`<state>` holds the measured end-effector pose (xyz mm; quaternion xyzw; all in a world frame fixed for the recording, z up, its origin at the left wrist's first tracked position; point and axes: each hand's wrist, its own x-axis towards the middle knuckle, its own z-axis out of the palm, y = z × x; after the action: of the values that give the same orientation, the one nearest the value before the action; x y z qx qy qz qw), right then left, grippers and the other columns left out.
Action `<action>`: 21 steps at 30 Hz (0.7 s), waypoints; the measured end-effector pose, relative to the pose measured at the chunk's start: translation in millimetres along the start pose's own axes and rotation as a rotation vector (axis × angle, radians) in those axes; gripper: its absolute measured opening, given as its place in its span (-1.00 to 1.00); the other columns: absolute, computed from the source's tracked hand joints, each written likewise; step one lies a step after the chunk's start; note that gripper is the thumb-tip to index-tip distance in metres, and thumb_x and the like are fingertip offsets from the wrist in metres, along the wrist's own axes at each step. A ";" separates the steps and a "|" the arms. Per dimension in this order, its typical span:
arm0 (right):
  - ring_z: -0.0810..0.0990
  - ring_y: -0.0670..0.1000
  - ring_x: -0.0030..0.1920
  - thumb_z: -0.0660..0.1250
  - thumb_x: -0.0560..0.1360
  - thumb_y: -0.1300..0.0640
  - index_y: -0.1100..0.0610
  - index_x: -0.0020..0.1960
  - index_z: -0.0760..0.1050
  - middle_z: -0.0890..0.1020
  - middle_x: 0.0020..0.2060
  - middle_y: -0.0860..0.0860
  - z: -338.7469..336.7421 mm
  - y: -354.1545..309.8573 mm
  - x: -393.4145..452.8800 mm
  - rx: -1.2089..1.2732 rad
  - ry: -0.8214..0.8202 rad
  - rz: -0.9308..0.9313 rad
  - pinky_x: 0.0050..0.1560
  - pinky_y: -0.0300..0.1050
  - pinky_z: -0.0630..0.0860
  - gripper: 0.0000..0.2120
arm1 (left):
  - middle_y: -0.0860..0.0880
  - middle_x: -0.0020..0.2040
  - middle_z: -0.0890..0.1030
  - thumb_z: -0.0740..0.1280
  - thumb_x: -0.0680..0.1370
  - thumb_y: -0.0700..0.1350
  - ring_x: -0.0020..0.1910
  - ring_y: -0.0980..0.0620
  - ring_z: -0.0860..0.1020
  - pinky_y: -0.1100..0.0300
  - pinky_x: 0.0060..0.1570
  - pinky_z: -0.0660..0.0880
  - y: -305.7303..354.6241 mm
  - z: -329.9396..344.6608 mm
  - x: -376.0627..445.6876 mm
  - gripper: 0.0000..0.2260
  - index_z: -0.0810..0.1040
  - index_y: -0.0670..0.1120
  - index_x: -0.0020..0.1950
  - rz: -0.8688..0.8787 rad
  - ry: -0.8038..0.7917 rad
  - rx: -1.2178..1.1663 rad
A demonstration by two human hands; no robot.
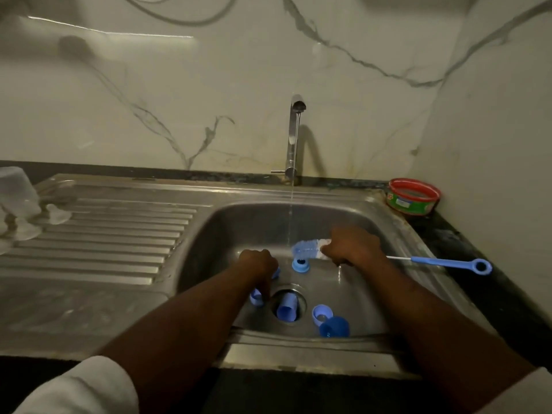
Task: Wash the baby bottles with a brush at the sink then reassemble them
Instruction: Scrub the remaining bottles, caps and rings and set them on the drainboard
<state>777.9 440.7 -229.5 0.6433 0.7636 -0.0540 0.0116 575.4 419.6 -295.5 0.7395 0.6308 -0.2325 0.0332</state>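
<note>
The bottle brush point(310, 248) lies crosswise over the far half of the sink point(397, 228), its bristle head just beside the thin stream from the tap point(294, 135) and its blue loop handle sticking out past the right rim. My right hand point(352, 245) is curled round it where the bristles meet the wire stem. I judge the brush light, its bristles soft and its wire stem springy, so a grip close to the head gives more control than one on the handle. The blue bottle parts on the basin floor look like small, light, stiff plastic, slick when wet, best taken by their rims: a ring point(300, 265) just under the bristles, a sleeve-like piece point(287, 307) lying in the drain, a collar point(322, 314) touching a darker cap point(334, 327) at the near right, and another small piece point(256, 297) left of the drain. My left hand point(258, 264) reaches down beside that piece with the fingers bent under; they are turned away from me, so I cannot tell whether it holds anything. Clear shapes on the drainboard at far left are blurred and cut by the edge, possibly bottle bodies and teats. A red-rimmed tub point(413, 197) sits on the counter at far right.
</note>
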 end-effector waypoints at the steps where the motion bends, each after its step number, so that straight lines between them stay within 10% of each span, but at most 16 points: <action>1: 0.64 0.09 0.10 0.43 0.48 0.03 0.03 0.23 0.57 0.66 0.11 0.05 0.6 1.4 -1.2 0.000 -0.001 0.006 0.06 -0.04 0.54 -0.67 | -0.14 0.14 0.54 0.53 0.39 0.13 0.10 -0.12 0.60 0.06 0.00 0.53 -0.9 1.4 2.3 -0.55 0.58 -0.06 0.18 -0.017 0.016 -0.047; 6: 0.60 0.10 0.24 0.36 0.54 0.03 0.01 0.28 0.57 0.63 0.24 0.03 -4.6 9.4 -5.4 -0.014 0.060 0.020 0.12 -0.03 0.50 -0.68 | -0.16 0.07 0.68 0.37 0.57 0.03 0.07 -0.12 0.64 0.05 0.13 0.56 -13.5 -35.6 9.1 -0.74 0.66 -0.14 0.09 -0.127 0.328 -0.436; 9: 0.59 0.10 0.25 0.34 0.55 0.02 0.02 0.30 0.56 0.62 0.25 0.04 -4.2 7.3 -10.2 0.016 0.072 0.020 0.13 -0.02 0.47 -0.67 | -0.03 -0.23 0.61 0.24 0.67 -0.07 -0.23 0.09 0.59 0.19 -0.08 0.57 -4.9 -61.0 12.3 -0.75 0.59 -0.11 -0.14 -0.116 0.582 -0.982; 13: 0.54 0.13 0.32 0.36 0.53 0.09 0.05 0.33 0.54 0.59 0.29 0.06 -3.6 5.6 -15.8 0.045 0.062 0.005 0.25 0.01 0.44 -0.64 | -0.09 -0.28 0.54 0.07 0.70 -0.16 -0.40 0.05 0.53 0.21 -0.33 0.50 18.5 -92.8 35.8 -0.75 0.44 -0.13 -0.13 -0.140 0.523 -1.871; 21: 0.53 0.14 0.30 0.37 0.54 0.09 0.10 0.32 0.52 0.58 0.28 0.09 1.4 1.5 -8.2 0.037 0.039 -0.006 0.25 0.04 0.43 -0.65 | -0.08 -0.27 0.56 0.13 0.72 -0.04 -0.36 0.06 0.46 0.25 -0.38 0.37 11.3 -77.6 44.1 -0.68 0.57 -0.12 -0.09 -0.095 0.687 -2.209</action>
<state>780.7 432.7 -230.2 0.6419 0.7646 -0.0556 -0.0152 613.8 484.4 -246.2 0.3076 0.4933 0.6575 0.4793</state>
